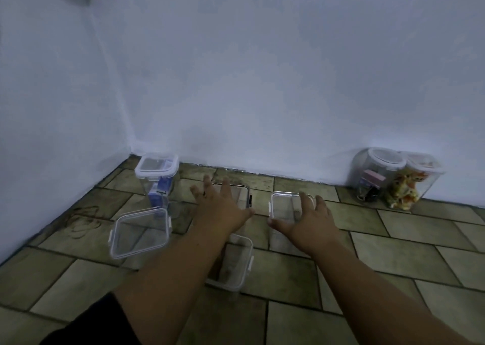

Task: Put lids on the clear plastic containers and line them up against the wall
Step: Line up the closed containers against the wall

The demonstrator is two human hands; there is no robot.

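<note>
Left forearm [181, 266] half hides nearest container [237, 262]; hands [221, 209] [308, 222] overlap two others [243, 191] [282, 204].

I read the left container [140, 233] as clear, smooth, glossy plastic, and the lid [156, 164] on the corner one has a white plastic rim. The floor [409, 252] looks to me like matt, stained stone tile; the wall [262, 82] is flat matt paint

The left hand [223, 206] was spread flat over a clear box [242, 196] on the tiled floor [399, 242]. The right hand [308, 222] was spread over a lidded box [283, 204] just beside it.
</note>
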